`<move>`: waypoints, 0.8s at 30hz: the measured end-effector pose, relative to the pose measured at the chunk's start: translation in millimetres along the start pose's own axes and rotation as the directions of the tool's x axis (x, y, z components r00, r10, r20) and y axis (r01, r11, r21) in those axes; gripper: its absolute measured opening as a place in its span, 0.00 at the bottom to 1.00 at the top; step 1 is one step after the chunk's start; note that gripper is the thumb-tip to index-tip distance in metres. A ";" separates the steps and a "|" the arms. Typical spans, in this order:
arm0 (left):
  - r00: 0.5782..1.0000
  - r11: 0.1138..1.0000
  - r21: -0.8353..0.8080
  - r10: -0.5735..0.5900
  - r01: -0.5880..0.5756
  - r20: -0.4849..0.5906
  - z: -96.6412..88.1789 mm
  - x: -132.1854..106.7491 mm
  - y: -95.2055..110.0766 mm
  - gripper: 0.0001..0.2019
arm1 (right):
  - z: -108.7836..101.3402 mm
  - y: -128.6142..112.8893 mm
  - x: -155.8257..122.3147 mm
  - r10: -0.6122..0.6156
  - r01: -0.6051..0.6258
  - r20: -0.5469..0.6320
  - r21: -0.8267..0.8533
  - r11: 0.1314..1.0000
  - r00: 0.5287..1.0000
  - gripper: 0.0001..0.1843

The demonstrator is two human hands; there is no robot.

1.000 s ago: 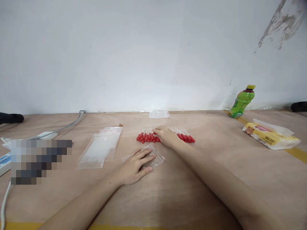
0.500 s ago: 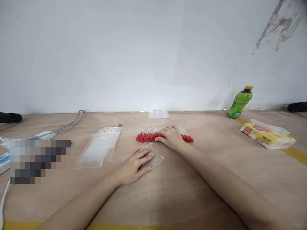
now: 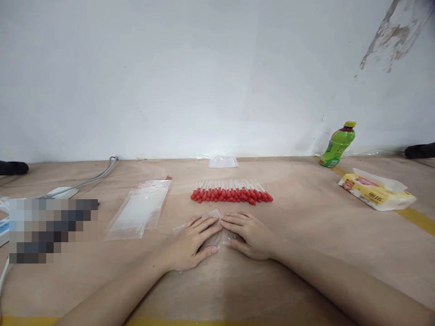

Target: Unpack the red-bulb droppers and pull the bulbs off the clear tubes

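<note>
A small clear zip bag [image 3: 214, 213] lies flat on the wooden table [image 3: 306, 235] in front of me. My left hand [image 3: 192, 240] rests open on its left part, fingers stretched out. My right hand [image 3: 249, 233] lies open on its right part, fingertips nearly meeting those of the left. Just beyond the bag lies a row of several red-tipped swabs [image 3: 231, 192], side by side, red ends toward me. Neither hand touches the swabs.
A stack of clear bags [image 3: 137, 208] lies to the left, another small bag [image 3: 222, 161] by the wall. A green bottle [image 3: 338, 144] and a tissue pack [image 3: 375, 194] are at the right. Cables [image 3: 84, 181] and a blurred patch [image 3: 50, 228] are at the left.
My right hand has come off the row of swabs and moved back toward me onto the small bag, beside my left hand. The left hand has stayed on the bag.
</note>
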State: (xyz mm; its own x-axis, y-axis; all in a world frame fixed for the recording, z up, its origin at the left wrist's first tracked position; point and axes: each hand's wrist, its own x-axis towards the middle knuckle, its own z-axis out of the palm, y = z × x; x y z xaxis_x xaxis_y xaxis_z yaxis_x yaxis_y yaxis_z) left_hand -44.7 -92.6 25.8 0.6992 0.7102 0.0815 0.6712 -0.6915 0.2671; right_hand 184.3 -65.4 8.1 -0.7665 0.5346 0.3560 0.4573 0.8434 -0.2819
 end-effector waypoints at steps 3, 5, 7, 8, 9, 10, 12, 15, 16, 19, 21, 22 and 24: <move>0.990 0.991 -0.104 -0.096 0.084 -0.107 -0.8 0.8 -2.1 0.23 | -1.5 1.7 0.3 0.032 -0.032 0.012 0.026 0.999 0.999 0.26; 0.942 0.959 -0.198 -0.247 0.204 -0.226 -0.9 2.8 -7.9 0.19 | -2.8 2.2 0.9 0.024 -0.024 0.014 0.047 0.999 1.000 0.25; 0.867 0.909 -0.257 -0.398 0.328 -0.301 0.5 5.4 -15.5 0.17 | -3.6 2.2 1.1 0.008 -0.009 0.021 0.066 0.998 1.000 0.25; 0.841 0.889 -0.261 -0.446 0.376 -0.306 1.8 6.8 -19.0 0.16 | -3.7 2.1 1.0 -0.003 0.001 0.025 0.073 0.997 1.000 0.25; 0.832 0.877 -0.254 -0.472 0.409 -0.291 3.3 8.1 -21.7 0.16 | -3.6 2.2 0.7 -0.012 0.010 0.026 0.077 0.997 1.000 0.25; 0.834 0.871 -0.242 -0.483 0.427 -0.267 4.6 9.4 -23.5 0.15 | -3.2 2.3 0.3 -0.016 0.015 0.017 0.077 0.997 1.000 0.24; 0.854 0.875 -0.224 -0.475 0.430 -0.215 4.9 11.3 -24.8 0.14 | -1.6 2.8 -1.0 -0.009 0.011 -0.028 0.063 0.998 1.000 0.24; 0.840 0.867 -0.226 -0.490 0.443 -0.233 -6.3 9.4 -29.7 0.13 | 1.9 5.0 -3.0 0.014 -0.010 -0.157 0.022 1.000 0.988 0.21; 0.810 0.854 -0.228 -0.517 0.467 -0.277 -13.9 6.3 -34.9 0.12 | 3.1 6.1 -3.5 0.013 -0.011 -0.202 0.010 1.000 0.979 0.19; 0.630 0.777 -0.218 -0.613 0.591 -0.477 -42.6 -12.1 -64.5 0.11 | 6.1 9.1 -3.5 0.010 -0.014 -0.304 -0.011 1.000 0.953 0.16; 0.441 0.647 -0.166 -0.663 0.744 -0.605 -58.9 -29.4 -91.4 0.14 | 7.2 10.4 -3.1 0.016 -0.023 -0.332 -0.020 1.000 0.943 0.15; 0.416 0.613 -0.154 -0.678 0.775 -0.607 -63.9 -38.0 -104.6 0.16 | 7.4 10.7 -2.8 0.017 -0.027 -0.332 -0.024 0.999 0.943 0.14; 0.344 0.534 -0.145 -0.705 0.833 -0.620 -66.5 -52.3 -127.0 0.16 | 7.4 10.9 -2.6 0.019 -0.030 -0.321 -0.027 0.999 0.947 0.13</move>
State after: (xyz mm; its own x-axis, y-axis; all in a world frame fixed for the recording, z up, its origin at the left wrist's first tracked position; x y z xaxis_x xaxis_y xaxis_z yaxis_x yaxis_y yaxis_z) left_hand -182.9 -33.2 51.5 -0.3856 0.8135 0.4352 0.9050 0.2418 0.3499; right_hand 187.9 -58.0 -2.6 -0.5720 0.5397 0.6177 0.4920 0.8283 -0.2681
